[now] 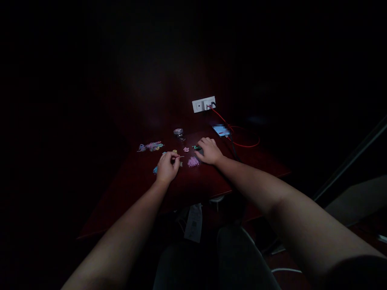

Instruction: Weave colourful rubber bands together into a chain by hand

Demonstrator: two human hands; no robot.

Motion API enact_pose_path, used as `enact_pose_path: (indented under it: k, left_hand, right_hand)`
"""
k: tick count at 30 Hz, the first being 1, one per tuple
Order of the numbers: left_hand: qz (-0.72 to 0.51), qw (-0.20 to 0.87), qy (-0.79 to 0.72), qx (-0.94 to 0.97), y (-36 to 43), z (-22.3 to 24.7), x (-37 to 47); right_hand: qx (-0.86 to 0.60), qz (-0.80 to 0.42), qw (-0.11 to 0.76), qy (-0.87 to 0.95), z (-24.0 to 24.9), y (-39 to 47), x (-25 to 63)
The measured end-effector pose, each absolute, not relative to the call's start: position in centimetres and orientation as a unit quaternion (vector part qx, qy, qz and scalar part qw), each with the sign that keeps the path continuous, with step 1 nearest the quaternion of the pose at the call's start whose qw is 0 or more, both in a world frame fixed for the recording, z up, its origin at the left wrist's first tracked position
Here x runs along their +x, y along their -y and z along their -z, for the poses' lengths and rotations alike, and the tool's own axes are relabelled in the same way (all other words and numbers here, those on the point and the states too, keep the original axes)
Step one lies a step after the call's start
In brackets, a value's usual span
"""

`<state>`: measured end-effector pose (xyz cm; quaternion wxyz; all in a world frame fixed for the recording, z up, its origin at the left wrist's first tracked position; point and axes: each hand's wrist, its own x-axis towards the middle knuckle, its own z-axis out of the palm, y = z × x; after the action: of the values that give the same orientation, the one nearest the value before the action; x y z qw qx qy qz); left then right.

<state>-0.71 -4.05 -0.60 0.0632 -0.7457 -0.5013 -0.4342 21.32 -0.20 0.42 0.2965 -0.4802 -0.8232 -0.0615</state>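
Observation:
My left hand [167, 166] is closed in a pinch, a thin pale hair tie [182, 156] sticking out from between thumb and forefinger. Just right of it, my right hand [209, 151] reaches over a small group of green hair ties [196, 147], thumb and fingers apart; its fingertips are near or on them. Between the hands lies a heap of purple hair ties [193, 162], with pink ones [186, 149] behind. Blue ties [155, 170] show beside my left hand, yellow ones [175, 151] beyond it. A mixed, tangled pile [151, 146] lies further left.
A small clear container [178, 132] stands at the back of the dark red table [127, 201]. At the back right lies a lit phone [221, 130] with a red cable [244, 146] running to the wall socket [203, 104]. A paper [193, 223] hangs below the front edge.

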Motion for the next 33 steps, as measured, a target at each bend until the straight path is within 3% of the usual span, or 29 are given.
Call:
enact_pose_path:
  k: [7,16,33]
  left_hand:
    - [0.567,-0.027,0.446,-0.692,1.0,0.2,3.0]
    - [0.583,-0.057,0.417,-0.695,-0.4,0.3,3.2]
    - [0.572,-0.084,0.427,-0.696,-0.1,-0.2,3.7]
  right_hand:
    - [-0.338,0.059,0.398,0.851,-0.5,-1.7,19.1]
    - [-0.303,-0.012,0.465,0.832,-0.5,-1.8,19.7]
    - [-0.293,-0.028,0.459,0.838,-1.1,-1.5,20.3]
